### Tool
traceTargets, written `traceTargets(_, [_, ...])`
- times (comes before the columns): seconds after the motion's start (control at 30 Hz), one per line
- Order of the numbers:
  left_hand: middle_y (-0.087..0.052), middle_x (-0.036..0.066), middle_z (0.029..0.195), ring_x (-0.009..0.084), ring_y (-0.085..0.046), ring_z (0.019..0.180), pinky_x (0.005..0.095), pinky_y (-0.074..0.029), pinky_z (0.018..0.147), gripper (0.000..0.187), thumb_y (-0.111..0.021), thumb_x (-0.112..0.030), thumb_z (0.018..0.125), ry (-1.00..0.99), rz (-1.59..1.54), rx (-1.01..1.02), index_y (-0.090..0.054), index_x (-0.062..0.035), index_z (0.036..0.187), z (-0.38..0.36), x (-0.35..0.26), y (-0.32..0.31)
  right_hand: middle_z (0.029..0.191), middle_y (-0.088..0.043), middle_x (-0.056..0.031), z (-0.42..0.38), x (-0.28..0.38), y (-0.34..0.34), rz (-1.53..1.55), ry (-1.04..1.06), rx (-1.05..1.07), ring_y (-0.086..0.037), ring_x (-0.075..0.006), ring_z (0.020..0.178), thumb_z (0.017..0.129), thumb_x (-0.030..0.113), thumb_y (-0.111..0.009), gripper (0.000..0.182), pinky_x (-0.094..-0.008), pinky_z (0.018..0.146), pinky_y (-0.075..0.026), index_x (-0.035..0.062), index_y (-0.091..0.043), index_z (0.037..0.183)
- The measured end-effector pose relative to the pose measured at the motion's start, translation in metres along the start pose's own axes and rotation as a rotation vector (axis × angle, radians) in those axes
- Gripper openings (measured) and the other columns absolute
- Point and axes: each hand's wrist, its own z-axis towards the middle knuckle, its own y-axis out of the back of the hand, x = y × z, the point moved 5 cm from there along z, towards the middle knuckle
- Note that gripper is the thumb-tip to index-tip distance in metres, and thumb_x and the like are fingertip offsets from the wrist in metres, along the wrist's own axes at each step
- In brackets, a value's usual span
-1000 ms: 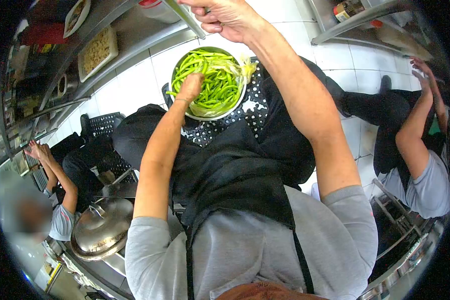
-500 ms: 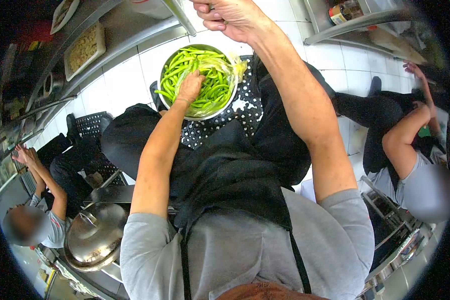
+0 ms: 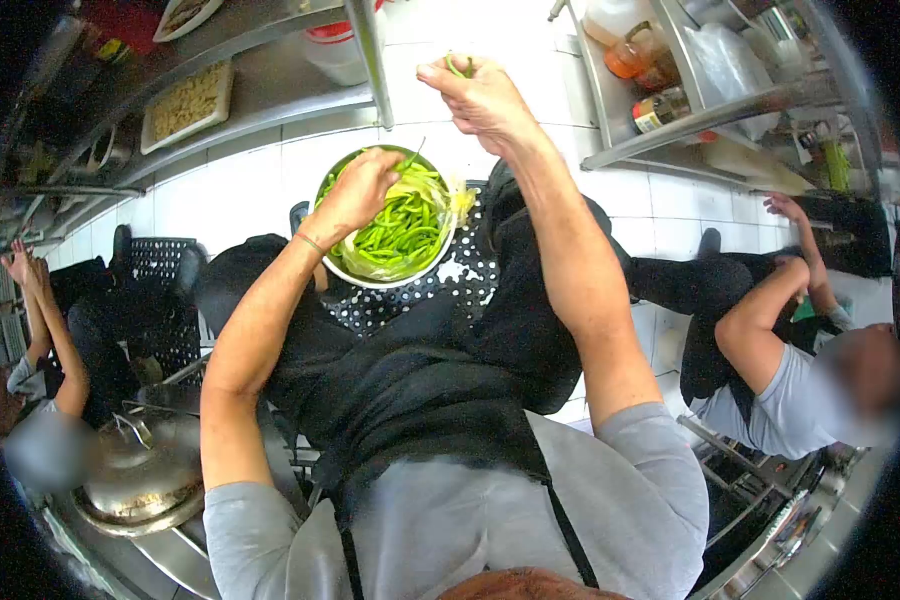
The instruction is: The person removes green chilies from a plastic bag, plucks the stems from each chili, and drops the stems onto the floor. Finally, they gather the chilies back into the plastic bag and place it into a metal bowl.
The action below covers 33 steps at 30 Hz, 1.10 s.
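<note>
A round metal bowl (image 3: pixel 342 272) full of long green chili peppers (image 3: pixel 402 232) sits between the person's knees, with a clear plastic bag (image 3: pixel 435 190) bunched inside it and spilling over its right rim. My left hand (image 3: pixel 362 188) is above the bowl's left side, fingers closed on a green chili pepper whose thin stem points up and right. Farther out, beyond the bowl and to its right, my right hand (image 3: pixel 485 105) is raised over the tiled floor. Its fingers are curled round green chili peppers, and bits of green show between thumb and forefinger.
Under the bowl is a black perforated crate (image 3: pixel 380 312). Metal shelving at upper left carries a tray of pale pieces (image 3: pixel 185 108); another shelf (image 3: pixel 670 150) at upper right holds bottles. Co-workers sit on either side (image 3: pixel 770 370) (image 3: pixel 55 360). A lidded metal pot (image 3: pixel 140 470) stands lower left.
My left hand has come up out of the chili peppers with one in its fingers. The view has shifted, and my right hand now shows fully with green chili peppers in it.
</note>
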Motion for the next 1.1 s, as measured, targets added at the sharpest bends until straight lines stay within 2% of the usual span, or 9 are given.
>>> traceTargets(0.1, [-0.062, 0.010, 0.093, 0.0171, -0.062, 0.087, 0.0323, -0.051, 0.076, 0.023, -0.052, -0.008, 0.097, 0.294, -0.332, -0.041, -0.058, 0.0003, 0.117, 0.000, 0.001, 0.014, 0.057, -0.037, 0.0108, -0.006, -0.006, 0.002, -0.232, -0.022, -0.028, -0.026, 0.0008, 0.043, 0.088, 0.030, -0.072, 0.025, -0.0190, 0.036, -0.019, 0.0095, -0.058, 0.083])
traceTargets(0.13, [-0.056, 0.001, 0.092, 0.0067, -0.054, 0.076, 0.0235, -0.047, 0.065, 0.026, -0.045, -0.015, 0.102, 0.416, -0.619, 0.054, -0.055, -0.0017, 0.122, 0.001, -0.003, 0.015, 0.057, -0.037, 0.0111, -0.008, -0.010, 0.003, -0.297, -0.033, -0.042, -0.026, 0.0010, 0.044, 0.089, 0.032, -0.071, 0.028, -0.0194, 0.037, -0.019, 0.0100, -0.058, 0.079])
traceTargets(0.27, [-0.049, -0.004, 0.084, 0.0034, -0.040, 0.066, 0.0184, -0.036, 0.056, 0.030, -0.045, -0.027, 0.104, 0.261, -0.791, -0.041, -0.057, -0.0042, 0.120, 0.014, -0.017, 0.036, 0.057, -0.036, 0.0113, -0.017, -0.017, -0.002, -0.363, -0.051, 0.038, -0.025, 0.0008, 0.044, 0.089, 0.037, -0.071, 0.031, -0.0202, 0.037, -0.018, 0.0087, -0.062, 0.081])
traceTargets(0.47, [-0.054, -0.002, 0.088, 0.0050, -0.047, 0.078, 0.0200, -0.041, 0.068, 0.035, -0.046, -0.032, 0.103, 0.225, -0.634, -0.054, -0.060, -0.0017, 0.114, 0.024, -0.026, 0.052, 0.055, -0.036, 0.0125, -0.009, -0.016, -0.015, -0.221, -0.088, 0.068, -0.024, 0.0010, 0.042, 0.090, 0.034, -0.070, 0.028, -0.0199, 0.036, -0.017, 0.0075, -0.064, 0.087])
traceTargets(0.57, [-0.059, 0.003, 0.083, 0.0096, -0.051, 0.078, 0.0265, -0.044, 0.070, 0.034, -0.048, -0.030, 0.102, 0.218, -0.708, -0.130, -0.060, 0.0013, 0.107, 0.027, -0.017, 0.045, 0.055, -0.037, 0.0122, -0.005, -0.015, -0.019, -0.141, -0.049, 0.065, -0.025, 0.0011, 0.042, 0.089, 0.033, -0.071, 0.027, -0.0194, 0.036, -0.017, 0.0064, -0.063, 0.088])
traceTargets(0.8, [-0.059, 0.005, 0.075, 0.0108, -0.052, 0.069, 0.0290, -0.043, 0.063, 0.032, -0.055, -0.030, 0.098, 0.211, -0.550, -0.193, -0.062, 0.0015, 0.098, 0.032, -0.025, 0.053, 0.055, -0.039, 0.0109, -0.011, -0.019, -0.019, -0.070, -0.065, 0.058, -0.026, 0.0002, 0.042, 0.089, 0.027, -0.072, 0.024, -0.0197, 0.036, -0.018, 0.0089, -0.058, 0.081])
traceTargets(0.9, [-0.058, 0.005, 0.073, 0.0115, -0.051, 0.068, 0.0289, -0.043, 0.063, 0.032, -0.057, -0.030, 0.097, 0.130, -0.318, -0.214, -0.062, 0.0018, 0.095, 0.032, -0.038, 0.061, 0.055, -0.037, 0.0102, -0.013, -0.025, -0.019, 0.051, -0.111, 0.125, -0.025, -0.0003, 0.042, 0.090, 0.024, -0.070, 0.023, -0.0198, 0.036, -0.018, 0.0096, -0.056, 0.079])
traceTargets(0.97, [-0.057, 0.004, 0.072, 0.0111, -0.051, 0.069, 0.0288, -0.043, 0.063, 0.033, -0.058, -0.030, 0.097, 0.156, -0.410, -0.172, -0.061, 0.0017, 0.091, 0.031, -0.038, 0.059, 0.055, -0.037, 0.0094, -0.013, -0.028, -0.018, 0.216, -0.181, 0.226, -0.025, -0.0008, 0.042, 0.090, 0.020, -0.069, 0.021, -0.0199, 0.036, -0.017, 0.0095, -0.055, 0.079])
traceTargets(1.1, [-0.054, 0.001, 0.071, 0.0104, -0.050, 0.070, 0.0287, -0.043, 0.064, 0.033, -0.059, -0.031, 0.097, 0.118, -0.633, -0.132, -0.060, 0.0008, 0.087, 0.033, -0.038, 0.058, 0.056, -0.036, 0.0076, -0.015, -0.025, -0.015, 0.373, -0.265, 0.246, -0.025, -0.0022, 0.042, 0.091, 0.018, -0.062, 0.018, -0.0198, 0.036, -0.018, 0.0096, -0.053, 0.078])
